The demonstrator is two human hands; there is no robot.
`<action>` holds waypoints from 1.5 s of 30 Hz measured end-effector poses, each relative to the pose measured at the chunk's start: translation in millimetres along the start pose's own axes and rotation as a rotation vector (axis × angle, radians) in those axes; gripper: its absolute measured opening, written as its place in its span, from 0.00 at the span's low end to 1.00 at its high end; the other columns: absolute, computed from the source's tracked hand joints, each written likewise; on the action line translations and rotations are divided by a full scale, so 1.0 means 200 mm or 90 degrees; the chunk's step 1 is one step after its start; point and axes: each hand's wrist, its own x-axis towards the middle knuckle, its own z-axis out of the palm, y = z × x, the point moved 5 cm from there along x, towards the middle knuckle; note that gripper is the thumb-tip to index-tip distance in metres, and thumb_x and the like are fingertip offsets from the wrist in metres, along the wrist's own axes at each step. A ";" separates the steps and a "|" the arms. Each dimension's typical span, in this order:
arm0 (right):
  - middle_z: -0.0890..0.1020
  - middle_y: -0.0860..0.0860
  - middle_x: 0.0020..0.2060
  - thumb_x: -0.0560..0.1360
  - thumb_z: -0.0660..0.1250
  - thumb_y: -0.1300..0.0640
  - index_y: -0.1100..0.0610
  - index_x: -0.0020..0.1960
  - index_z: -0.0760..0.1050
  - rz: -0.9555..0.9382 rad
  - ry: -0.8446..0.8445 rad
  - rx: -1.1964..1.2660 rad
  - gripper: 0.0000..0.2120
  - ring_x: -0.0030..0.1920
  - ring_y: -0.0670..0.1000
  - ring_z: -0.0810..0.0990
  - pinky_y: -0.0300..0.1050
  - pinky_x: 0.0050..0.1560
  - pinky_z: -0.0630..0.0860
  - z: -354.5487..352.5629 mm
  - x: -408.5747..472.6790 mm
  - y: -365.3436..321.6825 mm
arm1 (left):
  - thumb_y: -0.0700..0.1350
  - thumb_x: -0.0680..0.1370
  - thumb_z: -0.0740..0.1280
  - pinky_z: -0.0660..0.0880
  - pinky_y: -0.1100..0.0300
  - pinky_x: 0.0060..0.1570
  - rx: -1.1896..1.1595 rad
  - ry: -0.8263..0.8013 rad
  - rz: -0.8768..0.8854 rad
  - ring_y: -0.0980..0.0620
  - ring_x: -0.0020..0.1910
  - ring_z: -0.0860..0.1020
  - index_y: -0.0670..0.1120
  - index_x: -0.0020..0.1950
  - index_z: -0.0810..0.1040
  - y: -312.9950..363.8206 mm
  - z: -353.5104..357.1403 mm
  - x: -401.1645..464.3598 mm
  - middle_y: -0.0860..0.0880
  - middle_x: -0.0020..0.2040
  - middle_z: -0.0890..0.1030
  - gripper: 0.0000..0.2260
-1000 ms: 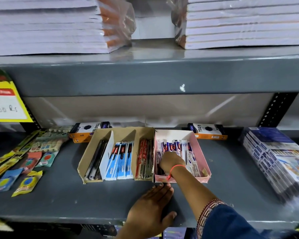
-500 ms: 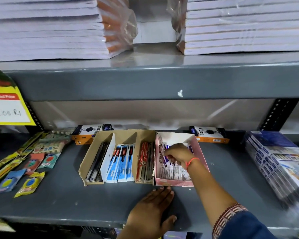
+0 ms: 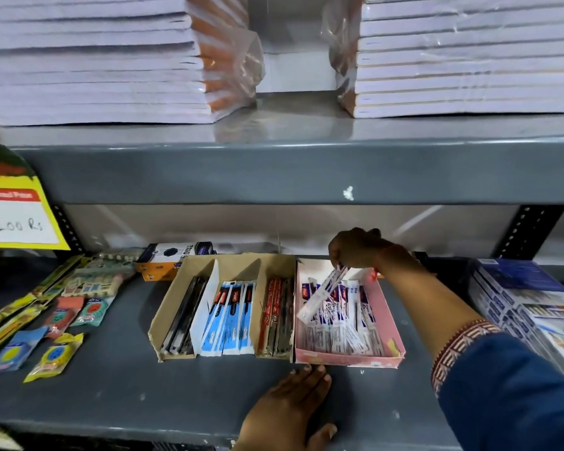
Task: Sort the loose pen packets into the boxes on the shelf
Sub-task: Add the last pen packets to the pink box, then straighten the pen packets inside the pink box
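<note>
Right hand (image 3: pixel 358 247) now lifted from inside the pink box (image 3: pixel 393 322) to above its back edge, pinching a white pen packet (image 3: pixel 323 292) that hangs tilted over the packets in it. Left hand (image 3: pixel 290 405) unchanged, flat and empty on the shelf (image 3: pixel 111 395), fingertips near the box front. Packet print too blurred to read.

We read "100 Rs" handwritten on the yellow price sign (image 3: pixel 17 219) (left edge) and "TRIO" on a box (image 3: pixel 176 255).
</note>
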 end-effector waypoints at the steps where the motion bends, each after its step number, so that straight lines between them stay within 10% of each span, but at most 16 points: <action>1: 0.82 0.66 0.44 0.68 0.57 0.60 0.69 0.37 0.70 -0.007 -0.036 -0.008 0.11 0.50 0.65 0.79 0.51 0.54 0.65 0.03 0.03 -0.02 | 0.69 0.67 0.58 0.67 0.68 0.58 -0.001 0.008 0.011 0.62 0.58 0.75 0.59 0.59 0.77 0.00 0.01 0.00 0.62 0.59 0.78 0.26; 5: 0.74 0.55 0.30 0.69 0.63 0.57 0.59 0.28 0.64 0.004 -0.121 -0.082 0.14 0.40 0.56 0.74 0.42 0.49 0.67 0.11 0.11 -0.06 | 0.69 0.66 0.64 0.73 0.67 0.55 0.005 0.026 0.040 0.60 0.58 0.76 0.56 0.59 0.79 -0.02 0.05 0.02 0.59 0.59 0.79 0.27; 9: 0.72 0.49 0.33 0.69 0.63 0.49 0.55 0.27 0.63 0.020 -0.163 -0.099 0.17 0.41 0.51 0.68 0.45 0.59 0.71 0.22 0.14 -0.11 | 0.64 0.77 0.49 0.72 0.66 0.57 -0.012 -0.010 0.010 0.59 0.60 0.75 0.57 0.60 0.77 -0.05 0.08 0.01 0.59 0.60 0.78 0.24; 12: 0.76 0.52 0.29 0.74 0.62 0.56 0.62 0.40 0.80 -0.018 -0.144 -0.106 0.11 0.32 0.50 0.77 0.35 0.30 0.73 0.31 0.16 -0.18 | 0.59 0.80 0.41 0.72 0.66 0.57 0.000 -0.029 -0.008 0.59 0.60 0.75 0.57 0.60 0.77 -0.07 0.09 0.01 0.59 0.60 0.78 0.26; 14: 0.82 0.57 0.45 0.72 0.63 0.61 0.61 0.58 0.77 -0.070 -0.113 -0.058 0.15 0.50 0.57 0.81 0.43 0.43 0.79 0.35 0.17 -0.19 | 0.60 0.79 0.42 0.72 0.66 0.57 -0.007 -0.053 -0.012 0.59 0.60 0.75 0.57 0.60 0.77 -0.06 0.09 0.02 0.59 0.61 0.77 0.25; 18: 0.78 0.56 0.60 0.74 0.62 0.62 0.56 0.59 0.77 -0.052 0.018 0.082 0.15 0.62 0.57 0.76 0.47 0.61 0.74 0.31 0.13 -0.09 | 0.66 0.74 0.51 0.65 0.66 0.62 -0.002 -0.092 -0.002 0.61 0.62 0.72 0.57 0.64 0.73 -0.05 0.08 0.00 0.61 0.60 0.78 0.25; 23: 0.77 0.54 0.37 0.76 0.56 0.60 0.59 0.46 0.72 0.039 0.083 -0.065 0.06 0.56 0.58 0.77 0.46 0.58 0.68 0.36 -0.09 0.06 | 0.66 0.75 0.48 0.43 0.61 0.69 0.082 -0.034 -0.038 0.62 0.58 0.75 0.49 0.75 0.45 -0.05 0.07 0.00 0.60 0.59 0.78 0.34; 28: 0.84 0.55 0.51 0.76 0.56 0.57 0.60 0.50 0.77 0.067 -0.017 -0.078 0.12 0.54 0.55 0.81 0.48 0.62 0.71 0.49 -0.21 0.07 | 0.60 0.78 0.42 0.44 0.60 0.68 0.074 -0.070 -0.052 0.59 0.57 0.77 0.54 0.58 0.79 -0.03 0.06 -0.01 0.58 0.55 0.81 0.28; 33: 0.83 0.54 0.53 0.75 0.56 0.60 0.57 0.54 0.76 0.074 0.022 -0.080 0.13 0.54 0.54 0.80 0.48 0.55 0.76 0.52 -0.22 0.02 | 0.66 0.72 0.51 0.41 0.62 0.69 0.008 -0.133 -0.049 0.63 0.61 0.72 0.59 0.58 0.78 -0.03 0.03 0.00 0.61 0.59 0.79 0.25; 36: 0.79 0.54 0.58 0.73 0.58 0.59 0.55 0.61 0.74 0.096 -0.006 0.011 0.17 0.58 0.56 0.78 0.49 0.56 0.75 0.54 -0.21 -0.01 | 0.63 0.76 0.41 0.44 0.65 0.68 0.004 -0.114 -0.054 0.59 0.72 0.50 0.59 0.60 0.77 -0.04 0.03 0.00 0.62 0.60 0.77 0.28; 38: 0.78 0.55 0.60 0.72 0.59 0.58 0.54 0.63 0.73 0.100 -0.018 0.086 0.19 0.59 0.57 0.77 0.50 0.60 0.76 0.55 -0.21 -0.02 | 0.62 0.76 0.39 0.44 0.64 0.68 0.028 -0.086 -0.066 0.58 0.73 0.52 0.59 0.61 0.76 -0.05 0.02 0.00 0.62 0.60 0.77 0.29; 40: 0.78 0.56 0.59 0.73 0.60 0.56 0.56 0.62 0.74 0.105 0.000 0.102 0.18 0.59 0.58 0.76 0.51 0.61 0.76 0.54 -0.20 -0.03 | 0.63 0.76 0.44 0.42 0.62 0.69 0.038 -0.077 -0.061 0.59 0.71 0.59 0.57 0.68 0.69 -0.04 0.03 0.00 0.61 0.62 0.77 0.26; 45: 0.78 0.57 0.56 0.76 0.59 0.47 0.61 0.56 0.75 0.142 0.009 0.108 0.19 0.57 0.59 0.77 0.49 0.56 0.75 0.53 -0.20 -0.05 | 0.62 0.77 0.36 0.40 0.60 0.69 0.120 0.031 -0.052 0.52 0.73 0.37 0.46 0.74 0.37 -0.07 0.09 0.02 0.49 0.77 0.44 0.31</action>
